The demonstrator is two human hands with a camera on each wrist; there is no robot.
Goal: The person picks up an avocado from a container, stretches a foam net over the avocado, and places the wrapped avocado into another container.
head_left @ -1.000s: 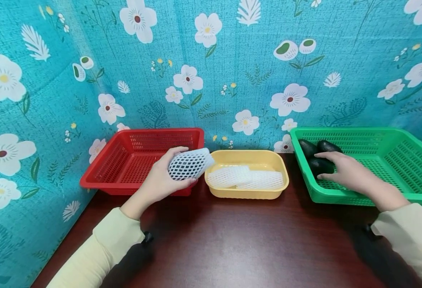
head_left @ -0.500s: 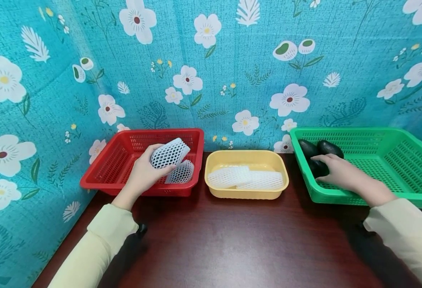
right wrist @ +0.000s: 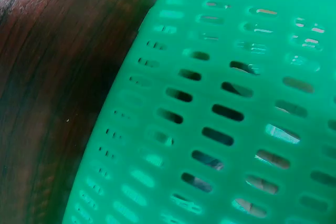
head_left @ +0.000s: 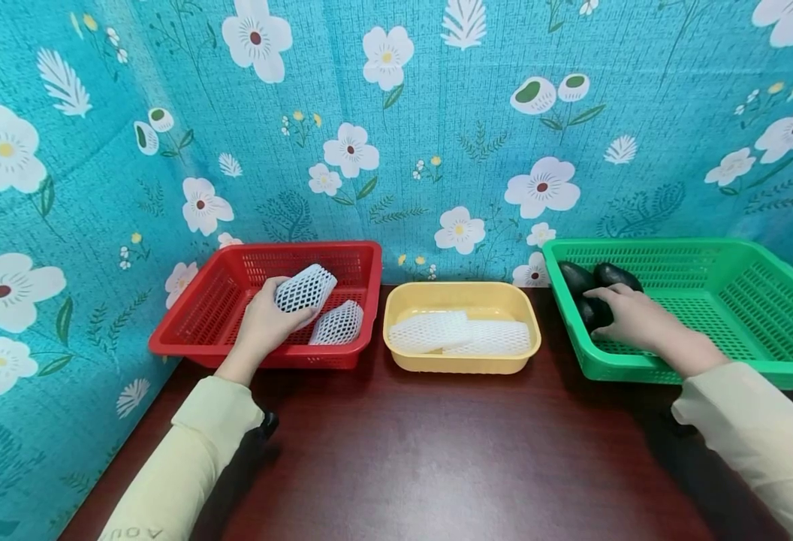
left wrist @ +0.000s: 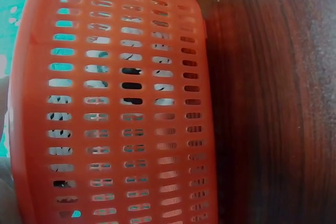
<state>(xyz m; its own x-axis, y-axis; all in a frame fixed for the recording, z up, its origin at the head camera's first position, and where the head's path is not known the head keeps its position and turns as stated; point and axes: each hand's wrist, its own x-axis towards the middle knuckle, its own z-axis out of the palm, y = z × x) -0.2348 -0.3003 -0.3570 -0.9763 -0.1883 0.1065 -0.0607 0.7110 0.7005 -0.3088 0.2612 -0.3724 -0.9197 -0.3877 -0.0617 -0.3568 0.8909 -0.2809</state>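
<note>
My left hand (head_left: pixel 261 323) is inside the red basket (head_left: pixel 200 348). It grips a dark avocado in a white foam net sleeve (head_left: pixel 306 288), thumb on the near side. A second netted avocado (head_left: pixel 339 323) lies beside it near the basket's right wall. In the green basket (head_left: pixel 680 366), my right hand (head_left: pixel 643 321) has fingers and thumb around a bare dark avocado (head_left: pixel 592 309). Two more, a left avocado (head_left: pixel 575 278) and a back avocado (head_left: pixel 617 276), lie just behind. In both wrist views, slotted basket walls hide most of the hands' work.
Between the baskets stands a yellow tray (head_left: pixel 462 364) holding white foam net sleeves (head_left: pixel 491 337), lying flat. All three containers stand on a dark wooden table (head_left: pixel 437 451), before a blue flowered cloth (head_left: pixel 410 150).
My left hand has carried the netted avocado leftward and down into the red basket, uncovering the other netted one. My right hand has shifted slightly left, closing around the front avocado.
</note>
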